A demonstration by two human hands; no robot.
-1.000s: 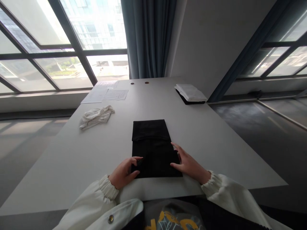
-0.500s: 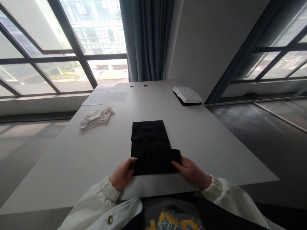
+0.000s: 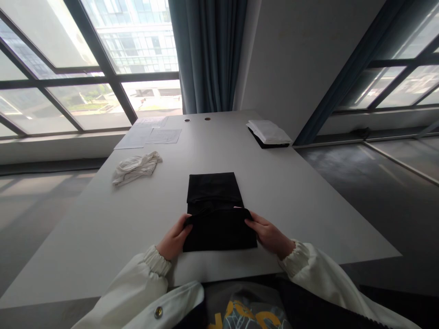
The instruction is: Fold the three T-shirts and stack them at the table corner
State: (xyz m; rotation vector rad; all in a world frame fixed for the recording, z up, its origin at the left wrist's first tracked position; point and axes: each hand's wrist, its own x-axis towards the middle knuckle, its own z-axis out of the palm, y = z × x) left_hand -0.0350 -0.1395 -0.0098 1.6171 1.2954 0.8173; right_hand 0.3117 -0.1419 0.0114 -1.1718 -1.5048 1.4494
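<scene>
Through the head camera I see the folded black cloth lying on the white table, close to the near edge and squarely in front of the wearer, which I judge puts it within easy reach of both arms. The left hand has its thumb and fingers pinched together on the left corner of the cloth's near panel; the right hand grips the opposite corner in the same way, thumb on the near face and fingers mostly hidden behind it. Held at both ends, the panel's upper edge seems to be raised a little and drawn fairly straight, probably so that neither side sags. The cloth looks plain, dark and matte, with a flat far section, a soft ridge across its middle and a tiny pink sliver peeking out behind the raised edge near the right hand. The crumpled white cloth sits well apart to the left, the papers beyond it, and the white bundle rests on something dark at the far right, leaving the handling area unobstructed, as far as I can judge
</scene>
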